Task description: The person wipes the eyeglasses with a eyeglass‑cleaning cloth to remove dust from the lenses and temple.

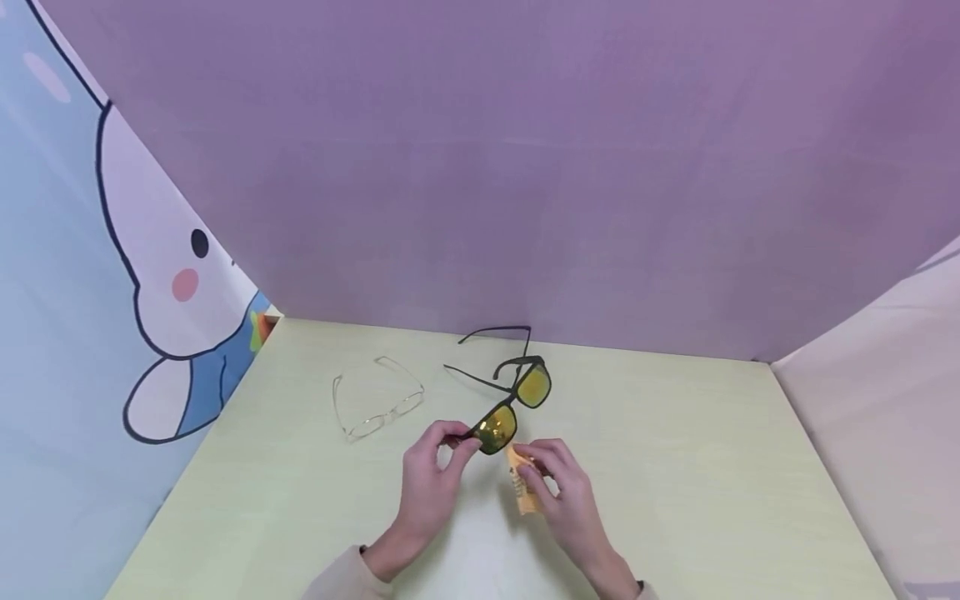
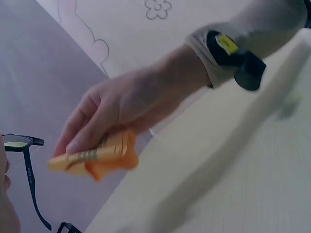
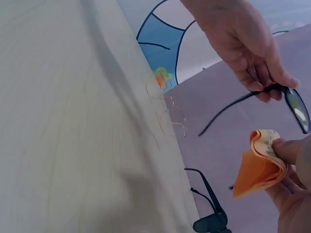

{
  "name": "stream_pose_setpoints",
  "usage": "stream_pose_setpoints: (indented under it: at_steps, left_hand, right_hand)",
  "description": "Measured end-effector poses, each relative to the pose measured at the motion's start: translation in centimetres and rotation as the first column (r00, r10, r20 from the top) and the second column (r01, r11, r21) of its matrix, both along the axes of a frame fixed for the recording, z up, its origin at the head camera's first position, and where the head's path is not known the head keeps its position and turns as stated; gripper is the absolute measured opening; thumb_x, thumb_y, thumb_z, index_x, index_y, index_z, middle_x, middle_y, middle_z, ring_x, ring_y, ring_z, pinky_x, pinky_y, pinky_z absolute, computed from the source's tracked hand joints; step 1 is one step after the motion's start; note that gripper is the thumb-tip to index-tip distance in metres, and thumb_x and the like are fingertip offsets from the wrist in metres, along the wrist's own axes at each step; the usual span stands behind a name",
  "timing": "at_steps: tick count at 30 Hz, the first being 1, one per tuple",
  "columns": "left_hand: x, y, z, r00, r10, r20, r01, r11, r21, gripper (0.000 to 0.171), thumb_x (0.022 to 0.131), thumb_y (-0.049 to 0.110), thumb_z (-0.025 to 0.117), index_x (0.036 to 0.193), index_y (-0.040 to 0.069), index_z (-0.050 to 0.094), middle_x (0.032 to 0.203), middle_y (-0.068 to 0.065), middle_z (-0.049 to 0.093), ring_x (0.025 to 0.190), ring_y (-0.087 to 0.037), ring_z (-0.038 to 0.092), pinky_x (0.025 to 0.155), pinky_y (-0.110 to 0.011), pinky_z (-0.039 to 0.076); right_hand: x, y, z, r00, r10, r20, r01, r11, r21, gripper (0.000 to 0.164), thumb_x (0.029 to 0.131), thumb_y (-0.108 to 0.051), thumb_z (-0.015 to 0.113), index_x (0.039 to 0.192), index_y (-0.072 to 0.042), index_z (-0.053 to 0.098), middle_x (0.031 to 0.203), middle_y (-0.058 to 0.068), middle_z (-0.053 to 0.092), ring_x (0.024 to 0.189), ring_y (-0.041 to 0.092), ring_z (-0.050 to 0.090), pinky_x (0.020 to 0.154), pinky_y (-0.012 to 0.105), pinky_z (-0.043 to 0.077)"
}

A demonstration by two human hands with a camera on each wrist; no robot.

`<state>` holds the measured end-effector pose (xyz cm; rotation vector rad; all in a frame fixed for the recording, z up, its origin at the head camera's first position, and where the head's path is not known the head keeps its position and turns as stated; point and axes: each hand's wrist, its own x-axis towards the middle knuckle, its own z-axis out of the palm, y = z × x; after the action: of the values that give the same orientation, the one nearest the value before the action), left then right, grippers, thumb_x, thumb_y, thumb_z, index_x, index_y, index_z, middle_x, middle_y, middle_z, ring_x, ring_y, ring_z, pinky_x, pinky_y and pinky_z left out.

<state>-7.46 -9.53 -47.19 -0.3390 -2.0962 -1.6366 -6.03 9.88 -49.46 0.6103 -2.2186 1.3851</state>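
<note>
Black sunglasses with yellow mirrored lenses (image 1: 497, 429) are raised at a tilt above the table. My left hand (image 1: 431, 477) pinches them at one end of the frame, near the hinge, also seen in the right wrist view (image 3: 252, 53). My right hand (image 1: 566, 496) pinches a folded orange cloth (image 1: 523, 483) between thumb and fingers, just below the nearer lens and apart from it. Dark print shows on the cloth (image 2: 97, 155) in the left wrist view. There the left hand (image 2: 7, 194) is mostly cut off at the edge.
Thin-rimmed clear eyeglasses (image 1: 388, 414) lie unfolded on the pale table (image 1: 675, 467), left of the hands. Behind the held pair lies another black pair of glasses (image 3: 211, 221), partly hidden in the head view. A purple backdrop (image 1: 480, 183) and a cartoon-printed side wall (image 1: 60, 317) enclose the table.
</note>
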Motion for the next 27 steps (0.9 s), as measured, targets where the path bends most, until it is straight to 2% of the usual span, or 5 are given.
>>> stream_pose_setpoints:
  at_steps: [3,8,16,21,27]
  left_hand:
    - [0.3,0.4,0.8,0.991,-0.059,0.120,0.045,0.993,0.112,0.011,0.093,0.006,0.074,0.102,0.004,0.068,0.093,-0.002,0.072,0.086,-0.011,0.066,0.077,-0.024,0.056]
    - [0.8,1.0,1.6,0.944,-0.153,0.291,0.065,0.954,0.293,0.015,0.099,0.005,0.066,0.108,-0.007,0.064,0.103,-0.017,0.071,0.094,-0.015,0.070,0.088,-0.023,0.058]
    - [1.3,1.8,2.2,0.894,-0.233,0.383,0.051,0.901,0.431,0.026,0.107,0.013,0.056,0.114,-0.012,0.059,0.096,-0.014,0.068,0.085,-0.010,0.064,0.086,-0.024,0.056]
    - [1.6,2.0,2.2,0.851,-0.340,0.401,0.055,0.816,0.575,0.029,0.109,0.014,0.053,0.117,-0.013,0.054,0.098,-0.006,0.066,0.089,-0.011,0.064,0.091,-0.023,0.055]
    - [1.6,1.9,1.9,0.810,-0.447,0.379,0.064,0.710,0.702,0.024,0.109,0.018,0.053,0.115,-0.005,0.055,0.103,-0.004,0.066,0.096,-0.012,0.065,0.091,-0.022,0.056]
  right_hand:
    - [-0.1,-0.6,-0.1,1.000,0.017,0.014,-0.017,1.000,-0.001,0.036,0.086,0.008,0.076,0.119,-0.005,0.072,0.114,0.004,0.065,0.091,0.010,0.065,0.077,0.021,0.060]
    - [0.0,-1.5,-0.1,0.996,0.076,0.041,-0.075,0.997,-0.018,0.036,0.087,0.006,0.076,0.121,-0.004,0.069,0.120,0.007,0.063,0.097,0.011,0.066,0.080,0.028,0.063]
    - [-0.1,-2.1,-0.2,0.993,0.092,-0.072,-0.093,0.996,0.002,0.041,0.083,0.009,0.077,0.120,-0.003,0.068,0.118,0.008,0.065,0.095,0.017,0.068,0.081,0.020,0.059]
    - [-0.2,-2.2,0.1,0.994,0.071,-0.086,-0.070,0.997,0.012,0.039,0.083,0.008,0.078,0.118,-0.007,0.070,0.114,0.005,0.068,0.096,0.019,0.068,0.080,0.016,0.056]
    - [-0.5,-2.1,0.0,0.991,0.079,-0.113,-0.071,0.995,0.071,0.029,0.089,0.003,0.075,0.114,-0.008,0.068,0.109,0.003,0.066,0.097,0.018,0.066,0.086,0.016,0.055]
